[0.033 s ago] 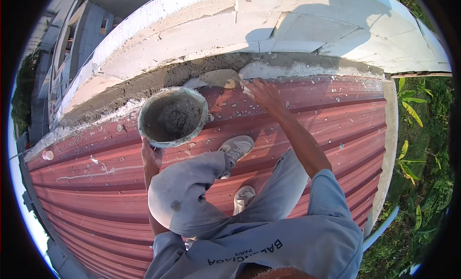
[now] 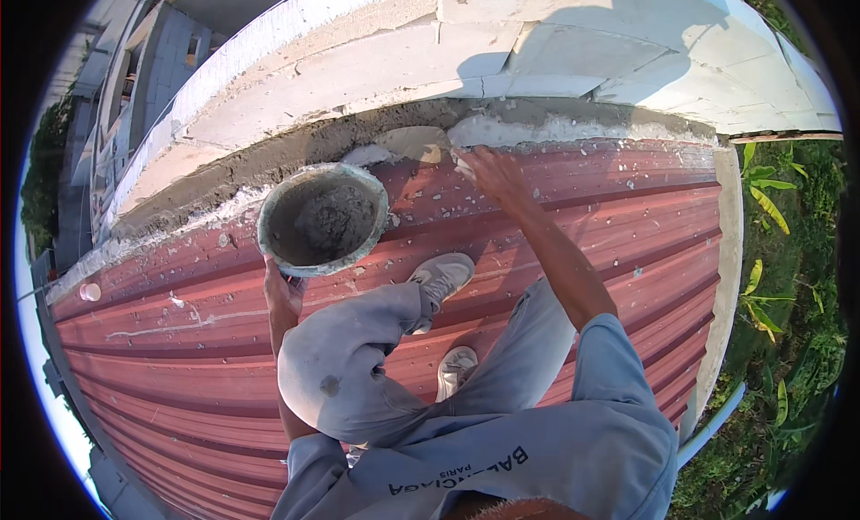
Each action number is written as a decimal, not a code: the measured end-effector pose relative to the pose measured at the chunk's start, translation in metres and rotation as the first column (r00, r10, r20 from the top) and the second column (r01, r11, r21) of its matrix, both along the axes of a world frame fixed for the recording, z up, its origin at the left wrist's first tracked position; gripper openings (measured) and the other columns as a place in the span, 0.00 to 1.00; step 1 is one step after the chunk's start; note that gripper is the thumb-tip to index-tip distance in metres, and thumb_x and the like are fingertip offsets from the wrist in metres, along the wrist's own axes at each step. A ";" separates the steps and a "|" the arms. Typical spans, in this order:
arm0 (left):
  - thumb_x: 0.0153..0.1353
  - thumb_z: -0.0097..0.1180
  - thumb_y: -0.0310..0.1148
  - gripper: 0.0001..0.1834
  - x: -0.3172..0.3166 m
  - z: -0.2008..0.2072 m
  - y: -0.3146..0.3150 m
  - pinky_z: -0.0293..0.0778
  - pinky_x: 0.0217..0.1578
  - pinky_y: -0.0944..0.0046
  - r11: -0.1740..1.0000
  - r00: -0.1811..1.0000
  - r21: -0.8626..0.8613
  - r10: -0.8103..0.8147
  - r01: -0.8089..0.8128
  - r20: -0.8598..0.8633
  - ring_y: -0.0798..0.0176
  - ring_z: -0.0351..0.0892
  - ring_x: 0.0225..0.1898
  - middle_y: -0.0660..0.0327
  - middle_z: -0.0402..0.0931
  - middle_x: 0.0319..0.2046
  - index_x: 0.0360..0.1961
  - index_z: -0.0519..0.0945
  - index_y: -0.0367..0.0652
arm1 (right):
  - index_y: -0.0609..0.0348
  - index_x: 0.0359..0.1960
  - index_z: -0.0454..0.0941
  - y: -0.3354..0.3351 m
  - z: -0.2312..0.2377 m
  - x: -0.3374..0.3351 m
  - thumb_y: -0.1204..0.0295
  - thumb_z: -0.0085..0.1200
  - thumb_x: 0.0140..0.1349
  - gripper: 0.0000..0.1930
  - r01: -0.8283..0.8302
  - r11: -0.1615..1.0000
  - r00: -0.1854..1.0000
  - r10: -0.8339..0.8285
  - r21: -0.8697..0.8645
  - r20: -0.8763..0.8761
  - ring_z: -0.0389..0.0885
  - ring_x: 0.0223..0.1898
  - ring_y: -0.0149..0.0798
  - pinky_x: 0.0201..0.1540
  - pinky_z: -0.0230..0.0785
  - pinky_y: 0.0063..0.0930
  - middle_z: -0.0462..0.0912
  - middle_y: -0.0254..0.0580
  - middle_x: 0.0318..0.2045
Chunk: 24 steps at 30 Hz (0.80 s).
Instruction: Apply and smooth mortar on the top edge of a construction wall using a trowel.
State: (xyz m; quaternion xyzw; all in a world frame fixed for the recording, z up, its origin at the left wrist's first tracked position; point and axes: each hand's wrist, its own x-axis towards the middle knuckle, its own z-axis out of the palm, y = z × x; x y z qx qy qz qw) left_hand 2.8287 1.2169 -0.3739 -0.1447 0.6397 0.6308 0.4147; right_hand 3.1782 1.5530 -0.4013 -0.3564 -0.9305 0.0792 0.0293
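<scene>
My left hand [image 2: 283, 292] grips the lower near side of a round, mortar-crusted bucket [image 2: 333, 268], its fingers partly hidden beneath it. Grey wet mortar [image 2: 336, 217] lies inside. My right hand [image 2: 493, 175] is closed around the handle of a trowel [image 2: 419, 144]. The trowel's blade lies against the mortar strip [image 2: 358, 130] where the wall meets the roof, just beyond the bucket's far right rim.
A pale block wall [image 2: 358, 72] curves along the far side. Ribbed red metal roofing [image 2: 197, 368] slopes under my shoes [image 2: 443, 278], with mortar crumbs scattered over it. A small pinkish cup-like object [image 2: 90, 292] sits at far left. Past the roof's right edge [image 2: 727, 242] are green plants [image 2: 788, 341].
The trowel blade has shifted slightly to the right and up against the mortar strip. My left hand and the bucket have hardly moved.
</scene>
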 end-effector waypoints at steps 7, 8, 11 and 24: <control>0.64 0.48 0.59 0.32 0.002 0.013 0.001 0.72 0.51 0.52 0.995 0.998 -0.077 0.065 -0.066 -0.021 0.60 0.71 0.49 0.62 0.70 0.51 0.59 0.67 0.46 | 0.42 0.59 0.71 0.035 0.034 0.099 0.49 0.47 0.64 0.24 0.398 0.820 0.915 -0.389 -0.410 0.110 0.79 0.47 0.56 0.49 0.70 0.50 0.82 0.51 0.44; 0.64 0.48 0.59 0.32 0.007 0.023 0.007 0.71 0.51 0.49 0.992 0.997 -0.115 0.054 -0.061 -0.062 0.59 0.69 0.50 0.62 0.68 0.53 0.59 0.66 0.47 | 0.43 0.58 0.71 0.034 0.043 0.104 0.50 0.46 0.65 0.24 0.463 0.775 0.885 -0.435 -0.431 0.167 0.79 0.48 0.55 0.50 0.69 0.51 0.82 0.52 0.45; 0.64 0.48 0.60 0.32 0.015 0.038 0.005 0.69 0.52 0.45 0.985 0.993 -0.162 0.035 -0.053 -0.113 0.56 0.66 0.52 0.63 0.64 0.56 0.61 0.65 0.50 | 0.43 0.58 0.72 0.011 0.069 0.068 0.50 0.45 0.65 0.23 0.343 0.825 0.938 -0.323 -0.449 0.122 0.79 0.48 0.56 0.50 0.69 0.50 0.81 0.52 0.45; 0.58 0.62 0.50 0.37 0.031 0.047 0.021 0.73 0.51 0.44 0.991 0.993 -0.053 -0.120 0.119 -0.020 0.45 0.75 0.49 0.57 0.66 0.58 0.63 0.63 0.45 | 0.45 0.54 0.73 0.061 0.012 0.091 0.49 0.48 0.63 0.23 0.448 0.816 0.891 -0.443 -0.366 0.102 0.78 0.50 0.55 0.51 0.69 0.50 0.81 0.50 0.45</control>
